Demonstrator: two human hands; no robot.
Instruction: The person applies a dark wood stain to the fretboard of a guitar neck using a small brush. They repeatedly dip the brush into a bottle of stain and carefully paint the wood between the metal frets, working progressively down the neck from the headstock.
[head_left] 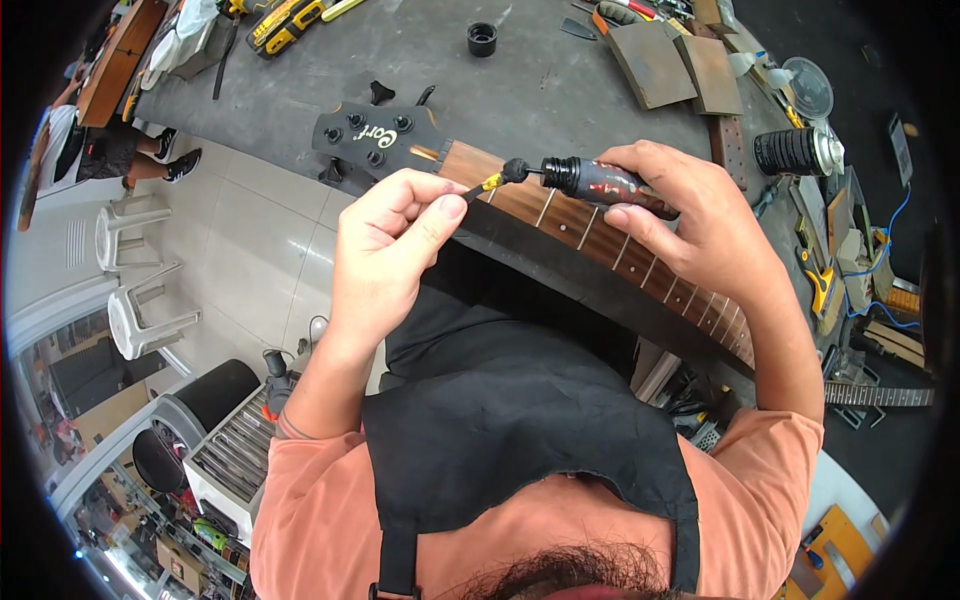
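My left hand [390, 240] pinches a thin dark stick-like tool [490, 183] with a yellow band and a rounded dark end. My right hand [690, 205] grips a small dark bottle [610, 185] lying sideways, its black threaded neck toward the left. A thin dark piece bridges the short gap between the bottle's mouth and the tool's rounded end; I cannot tell which it belongs to. Below both hands lies a guitar neck [590, 238] with a wooden fretboard. Its black headstock [375, 137], with tuning pegs, points to the far left.
The grey workbench [420, 65] carries a black round cap [482, 39], a yellow-black power tool [285, 27], brown blocks [650, 65] and a black can [798, 152]. A yellow-handled cutter [820, 280] lies right. White stools [150, 310] stand left, with another person [110, 150] beyond.
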